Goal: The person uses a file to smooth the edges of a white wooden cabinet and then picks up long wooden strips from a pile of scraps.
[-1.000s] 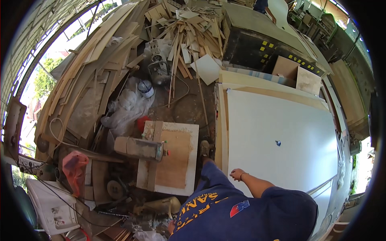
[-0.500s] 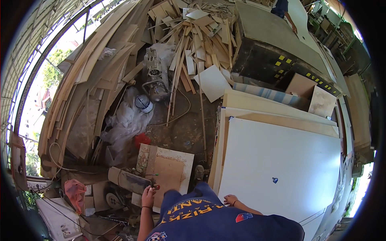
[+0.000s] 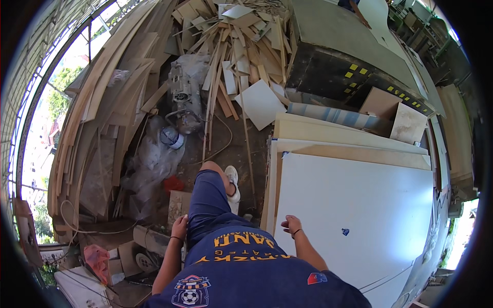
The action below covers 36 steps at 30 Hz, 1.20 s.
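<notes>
My left hand hangs beside my left thigh, fingers loosely bent and nothing seen in it. A dark-topped bench machine stands just to its left, partly hidden by my arm. On the other side, my right hand floats near the left edge of a large white panel, thumb and fingers apart and holding nothing. Whether that hand touches the panel is hard to tell. My left leg is stretched forward, its knee bent, and a white shoe shows on the floor.
Long boards lean along the left. Wood offcuts heap up ahead, beside an air compressor and plastic sheeting. A hose lies on the floor. A big dark workbench stands far right, with another person's arm above it.
My left hand has left the knob on the bench machine and dropped to my side. I have stepped forward with my left leg. The right hand has risen slightly beside the panel.
</notes>
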{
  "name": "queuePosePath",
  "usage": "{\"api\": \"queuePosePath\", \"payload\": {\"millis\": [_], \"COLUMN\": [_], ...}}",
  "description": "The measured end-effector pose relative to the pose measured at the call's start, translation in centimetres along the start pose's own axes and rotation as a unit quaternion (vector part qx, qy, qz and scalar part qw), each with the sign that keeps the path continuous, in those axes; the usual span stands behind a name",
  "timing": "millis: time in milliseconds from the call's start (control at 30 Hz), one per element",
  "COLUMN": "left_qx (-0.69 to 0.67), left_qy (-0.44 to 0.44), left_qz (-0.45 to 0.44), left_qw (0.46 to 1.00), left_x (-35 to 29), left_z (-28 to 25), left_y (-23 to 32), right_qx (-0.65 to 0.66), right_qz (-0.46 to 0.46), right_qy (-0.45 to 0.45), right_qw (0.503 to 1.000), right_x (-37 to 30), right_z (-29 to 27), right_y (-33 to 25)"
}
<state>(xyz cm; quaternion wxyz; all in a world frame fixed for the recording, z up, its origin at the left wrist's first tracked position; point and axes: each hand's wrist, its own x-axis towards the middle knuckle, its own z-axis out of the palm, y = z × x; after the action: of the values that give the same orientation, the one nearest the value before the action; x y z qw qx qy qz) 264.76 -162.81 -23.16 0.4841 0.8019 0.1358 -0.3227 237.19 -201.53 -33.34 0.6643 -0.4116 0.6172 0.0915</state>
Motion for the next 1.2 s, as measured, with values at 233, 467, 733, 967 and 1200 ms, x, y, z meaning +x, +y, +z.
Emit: {"api": "queuePosePath", "payload": {"millis": [233,467,733,967,1200], "left_qx": [0.197,0.149,-0.135,0.114,0.330], "left_qy": [-0.117,-0.114,-0.095,-0.157,-0.190], "left_qz": [0.026,-0.088,-0.131,-0.125,-0.069], "left_qw": [0.973,0.978,0.978,0.973,0.922], "left_x": [9.9,23.7,28.9,29.9,28.8], "left_z": [4.3,7.8,7.2,3.2,5.8], "left_y": [5.3,15.8,22.1,12.5,9.6], "right_qx": [0.028,-0.488,-0.210,-0.203,-0.210], "right_qz": [0.066,-0.111,-0.099,-0.158,-0.138], "right_qy": [0.001,-0.001,0.067,0.098,0.052], "right_qw": [0.997,0.866,0.970,0.961,0.966], "right_x": [2.7,12.6,11.0,13.0,18.6], "right_z": [4.8,6.4,13.7,16.2,14.2], "right_y": [0.7,0.7,-29.7,-42.1,-46.4]}}
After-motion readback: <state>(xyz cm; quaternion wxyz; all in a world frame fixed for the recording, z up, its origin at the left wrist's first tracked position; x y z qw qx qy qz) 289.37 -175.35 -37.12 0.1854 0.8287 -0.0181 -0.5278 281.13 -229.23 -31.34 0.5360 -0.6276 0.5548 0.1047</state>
